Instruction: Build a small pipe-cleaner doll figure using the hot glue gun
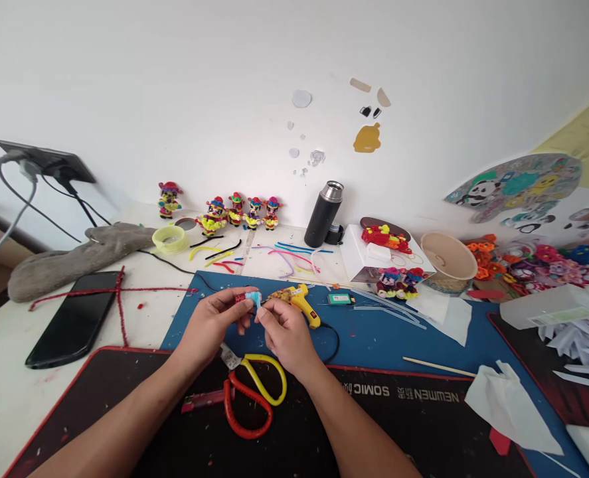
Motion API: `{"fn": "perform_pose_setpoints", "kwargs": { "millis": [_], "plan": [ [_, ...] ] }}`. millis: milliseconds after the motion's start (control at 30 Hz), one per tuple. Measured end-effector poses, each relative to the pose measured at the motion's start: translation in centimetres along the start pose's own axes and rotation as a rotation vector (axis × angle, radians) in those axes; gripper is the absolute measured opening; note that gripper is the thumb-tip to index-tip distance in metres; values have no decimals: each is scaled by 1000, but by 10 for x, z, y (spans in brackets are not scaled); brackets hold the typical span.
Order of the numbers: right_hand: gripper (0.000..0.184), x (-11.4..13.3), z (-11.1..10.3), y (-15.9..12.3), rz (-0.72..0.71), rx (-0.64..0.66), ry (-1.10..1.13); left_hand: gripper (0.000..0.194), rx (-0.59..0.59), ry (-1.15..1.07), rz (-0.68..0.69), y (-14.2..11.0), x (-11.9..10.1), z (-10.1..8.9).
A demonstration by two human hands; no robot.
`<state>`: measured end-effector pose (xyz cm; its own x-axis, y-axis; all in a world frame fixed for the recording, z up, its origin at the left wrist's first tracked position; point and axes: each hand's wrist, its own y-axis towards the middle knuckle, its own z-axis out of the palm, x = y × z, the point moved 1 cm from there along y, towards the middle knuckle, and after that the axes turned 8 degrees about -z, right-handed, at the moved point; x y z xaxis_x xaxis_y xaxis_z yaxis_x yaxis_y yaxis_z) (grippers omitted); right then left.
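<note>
My left hand (218, 323) is closed around a small fuzzy pipe-cleaner piece (255, 299), dark red on one side and light blue at its tip. With thumb and forefinger together, my right hand (287, 332) pinches the light blue end. Both hands are close together above the blue mat (182, 322). Just below them lie scissors (264, 372) with one yellow and one red handle, their blades partly hidden by my left wrist. Beside the scissors is a pink-red lighter-like object (207, 400). A yellow glue gun (305, 307) rests behind my right hand.
Pipe-cleaner figures (214, 216) stand along the wall near a black flask (323, 216). A phone (72, 318) lies left under crossed red pipe cleaners (119, 299). Clear glue sticks (388, 309), a wooden stick (438, 366) and white tissue (510, 405) lie right, near a pink bowl (448, 255).
</note>
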<state>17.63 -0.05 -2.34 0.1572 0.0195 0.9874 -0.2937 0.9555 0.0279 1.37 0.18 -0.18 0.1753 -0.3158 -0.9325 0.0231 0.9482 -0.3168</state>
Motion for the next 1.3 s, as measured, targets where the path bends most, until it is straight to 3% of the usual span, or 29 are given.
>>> {"fn": "perform_pose_setpoints", "kwargs": {
  "millis": [1300],
  "plan": [
    [38, 0, 1, -1, -41, -14, -40, 38, 112, -209, -144, -1, -3, 4]
  ]
}}
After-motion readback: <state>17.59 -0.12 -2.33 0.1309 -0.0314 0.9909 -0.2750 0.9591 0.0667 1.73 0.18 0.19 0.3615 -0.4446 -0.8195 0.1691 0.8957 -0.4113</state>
